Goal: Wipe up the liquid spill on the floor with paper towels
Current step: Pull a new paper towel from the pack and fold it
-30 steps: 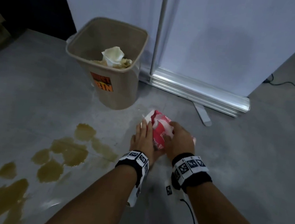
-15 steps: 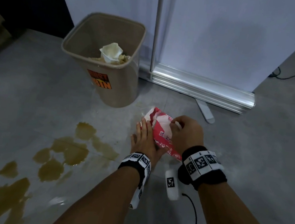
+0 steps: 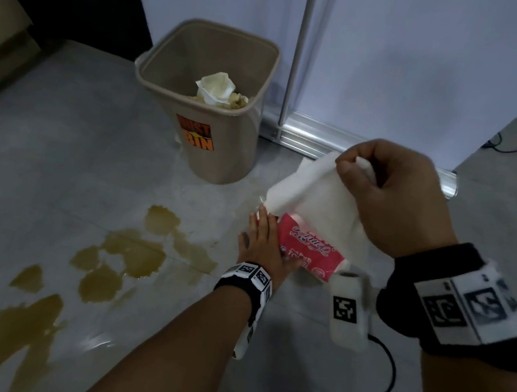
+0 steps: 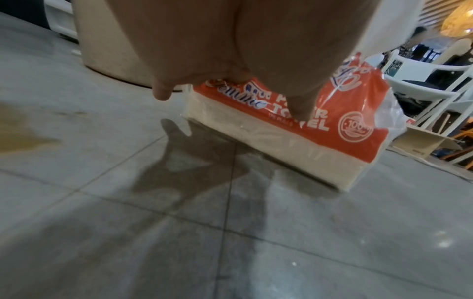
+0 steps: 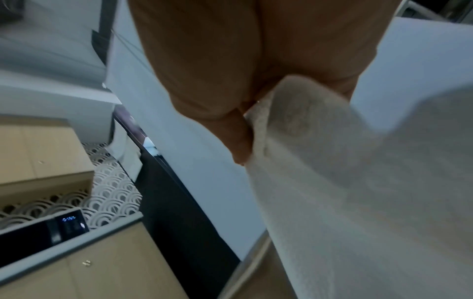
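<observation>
Yellow-brown spill puddles (image 3: 128, 255) spread over the grey floor at the left, also at the left edge as spill (image 4: 15, 129). A red and white paper towel pack (image 3: 305, 252) lies on the floor right of them. My left hand (image 3: 261, 244) rests flat on the pack (image 4: 294, 129), its straight fingers (image 4: 302, 97) pressing the top. Above the pack, my right hand (image 3: 389, 194) pinches a white paper towel sheet (image 3: 321, 196) that trails down to the pack's opening. In the right wrist view the sheet (image 5: 345, 182) hangs from my right hand (image 5: 240, 141).
A beige dust bin (image 3: 237, 148) with crumpled used towels (image 3: 214, 89) stands behind the spill. A white banner stand with a metal base (image 3: 321, 138) is behind the pack. A black cable (image 3: 374, 386) runs from my right wrist. A cardboard piece (image 4: 419, 145) lies beyond the pack.
My right hand has risen from the pack, drawing a white sheet up out of it. The left hand has stayed flat on the pack.
</observation>
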Motion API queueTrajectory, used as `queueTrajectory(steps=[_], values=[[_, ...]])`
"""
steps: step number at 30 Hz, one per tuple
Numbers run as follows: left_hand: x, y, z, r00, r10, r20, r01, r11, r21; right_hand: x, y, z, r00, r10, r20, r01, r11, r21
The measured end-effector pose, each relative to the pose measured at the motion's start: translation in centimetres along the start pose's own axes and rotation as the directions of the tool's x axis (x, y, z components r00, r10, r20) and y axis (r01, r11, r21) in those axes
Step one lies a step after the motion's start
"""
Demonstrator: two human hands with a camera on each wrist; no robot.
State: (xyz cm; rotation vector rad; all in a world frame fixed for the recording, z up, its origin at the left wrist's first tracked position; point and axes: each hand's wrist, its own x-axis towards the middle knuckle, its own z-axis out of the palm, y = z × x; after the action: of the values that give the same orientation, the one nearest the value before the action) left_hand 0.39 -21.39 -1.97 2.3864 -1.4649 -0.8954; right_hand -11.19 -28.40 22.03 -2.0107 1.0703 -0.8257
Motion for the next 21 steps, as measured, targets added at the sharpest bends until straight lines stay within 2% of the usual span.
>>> queueTrajectory(steps=[3,4,6,7,8,9,10,11,12,13,15,18,19,21], values=[[-1.1,0.3,-1.2,1.0,-0.021,0.002,0.021,0.999,-0.04,-0.3,-2.7,-0.6,0.997,-0.07,0.024,0.067,0.99,0.125],[-1.7,0.3,-2.0,0.999,-0.007,-0.046,0.002,0.994,-0.105,-0.3,-3.4,-0.6,0.997,-0.075,0.032,0.068,0.982,0.173],[-3.5,0.0,-4.0,0.975,0.009,-0.221,-0.084,0.94,-0.332,-0.3,-4.4,-0.1,0.997,-0.068,0.045,0.054,0.965,0.257],[-4.8,-0.3,-5.4,0.962,-0.027,-0.273,-0.117,0.859,-0.498,-0.3,-4.8,0.4,0.997,-0.053,0.058,0.032,0.949,0.315],[-6.1,-0.7,-6.8,0.961,-0.075,-0.268,-0.135,0.715,-0.686,-0.3,-5.1,1.1,0.996,-0.024,0.08,-0.009,0.924,0.383],[-7.7,-1.0,-8.4,0.973,-0.117,-0.201,-0.121,0.485,-0.866,-0.4,-5.2,1.9,0.994,0.028,0.109,-0.074,0.894,0.442],[-9.2,-1.5,-9.7,0.986,-0.123,-0.11,-0.083,0.202,-0.976,-0.5,-5.3,2.9,0.985,0.093,0.142,-0.152,0.86,0.488],[-10.7,-2.1,-10.8,0.992,-0.114,-0.049,-0.048,0.011,-0.999,-0.8,-5.2,4.0,0.969,0.166,0.183,-0.238,0.82,0.52],[-12.0,-3.0,-11.6,0.994,-0.106,-0.037,-0.043,-0.055,-0.998,-1.2,-5.2,5.2,0.948,0.224,0.225,-0.313,0.785,0.534],[-13.1,-3.9,-12.0,0.991,-0.119,-0.056,-0.059,-0.019,-0.998,-1.6,-5.2,6.2,0.93,0.258,0.264,-0.363,0.769,0.527],[-15.3,-6.0,-12.3,0.964,-0.226,-0.137,-0.123,0.075,-0.99,-2.4,-4.7,8.2,0.914,0.273,0.301,-0.387,0.812,0.437],[-18.4,-9.7,-12.3,0.873,-0.423,-0.243,-0.168,0.206,-0.964,-3.4,-3.4,11.1,0.9,0.232,0.369,-0.327,0.92,0.217],[-19.6,-10.9,-12.5,0.842,-0.474,-0.258,-0.163,0.232,-0.959,-3.9,-3.0,12.1,0.879,0.214,0.427,-0.295,0.946,0.133],[-22.6,-12.9,-12.9,0.776,-0.587,-0.231,-0.105,0.24,-0.965,-5.1,-2.6,14.1,0.801,0.223,0.556,-0.302,0.952,0.055]])
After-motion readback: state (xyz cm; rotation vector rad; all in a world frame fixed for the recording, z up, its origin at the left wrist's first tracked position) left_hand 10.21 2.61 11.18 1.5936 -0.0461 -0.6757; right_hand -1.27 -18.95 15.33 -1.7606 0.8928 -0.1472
